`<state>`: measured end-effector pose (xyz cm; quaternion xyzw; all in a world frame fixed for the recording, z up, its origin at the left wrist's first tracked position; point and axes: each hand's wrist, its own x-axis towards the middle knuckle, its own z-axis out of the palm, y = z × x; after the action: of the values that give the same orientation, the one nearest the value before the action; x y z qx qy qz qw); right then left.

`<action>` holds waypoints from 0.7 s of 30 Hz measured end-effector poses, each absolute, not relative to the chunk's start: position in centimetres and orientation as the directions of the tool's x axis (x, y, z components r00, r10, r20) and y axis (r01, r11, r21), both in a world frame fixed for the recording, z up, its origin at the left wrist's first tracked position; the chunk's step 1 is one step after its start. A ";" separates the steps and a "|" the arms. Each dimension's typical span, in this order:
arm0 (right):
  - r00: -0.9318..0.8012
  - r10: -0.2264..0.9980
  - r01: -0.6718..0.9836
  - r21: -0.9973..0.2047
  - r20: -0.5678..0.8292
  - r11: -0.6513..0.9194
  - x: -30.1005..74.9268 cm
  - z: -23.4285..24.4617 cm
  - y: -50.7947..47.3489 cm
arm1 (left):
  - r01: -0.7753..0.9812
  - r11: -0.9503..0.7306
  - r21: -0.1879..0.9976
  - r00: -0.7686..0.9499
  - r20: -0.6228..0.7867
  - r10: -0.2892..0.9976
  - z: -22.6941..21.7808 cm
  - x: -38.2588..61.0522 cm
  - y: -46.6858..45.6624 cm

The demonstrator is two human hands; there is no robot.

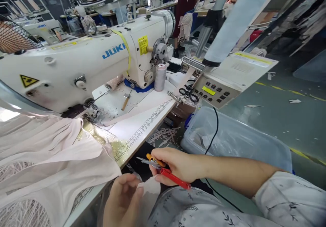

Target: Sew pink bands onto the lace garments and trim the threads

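Note:
In front of my lap, my right hand [179,164] is wrapped round a pair of thread snips [175,178]. Red and orange handle parts show, and the metal blades point left. My left hand [123,200] pinches a small pale fabric piece [150,193] between thumb and fingers. The thumb of my right hand is at the upper edge of this piece. Left of my hands, a heap of pale pink fabric [58,166] lies over the table edge, partly under the sewing machine's needle area [94,113].
The white sewing machine [89,57] stands on a table with a printed ruler [142,128]. A thread spool [160,77] and a wooden-handled tool [125,103] rest there. At right are a control panel [214,91], a hanging black cable [216,128] and a clear plastic bin [244,138]. A person [187,10] stands behind.

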<state>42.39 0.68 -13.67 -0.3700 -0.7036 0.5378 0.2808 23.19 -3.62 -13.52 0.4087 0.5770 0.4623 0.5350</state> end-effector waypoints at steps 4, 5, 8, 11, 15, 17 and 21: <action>-0.601 0.796 0.260 -0.960 -0.075 0.106 42.8 -13.4 1.1 | 0.009 0.194 0.981 -0.025 -0.193 0.981 -14.8 23.6 -3.8; -0.610 0.788 0.308 -0.942 -0.087 0.134 42.9 -13.3 1.3 | 0.023 0.190 0.982 -0.012 -0.189 0.982 -15.2 23.6 -3.9; -0.657 0.741 0.502 -0.814 -0.138 0.293 43.3 -13.1 1.9 | 0.047 0.202 0.978 0.002 -0.203 0.979 -16.0 23.6 -4.1; -0.705 0.674 0.624 -0.646 -0.223 0.439 44.1 -13.0 2.4 | 0.029 0.202 0.979 -0.019 -0.202 0.979 -15.9 23.6 -4.2; -0.704 0.641 0.690 -0.512 -0.307 0.512 45.1 -12.7 2.5 | -0.024 0.175 0.984 -0.056 -0.176 0.983 -14.8 23.6 -4.1; -0.685 0.647 0.719 -0.455 -0.335 0.525 45.3 -12.5 2.4 | -0.036 0.176 0.984 -0.068 -0.178 0.982 -14.2 23.7 -4.1; -0.668 0.651 0.741 -0.398 -0.360 0.541 45.4 -12.2 2.0 | -0.032 0.173 0.984 -0.078 -0.175 0.981 -13.7 23.8 -4.0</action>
<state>45.41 1.95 -12.23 -0.3986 -0.8735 0.2663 -0.0848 23.82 -3.99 -13.70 0.4275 0.5554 0.4803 0.5273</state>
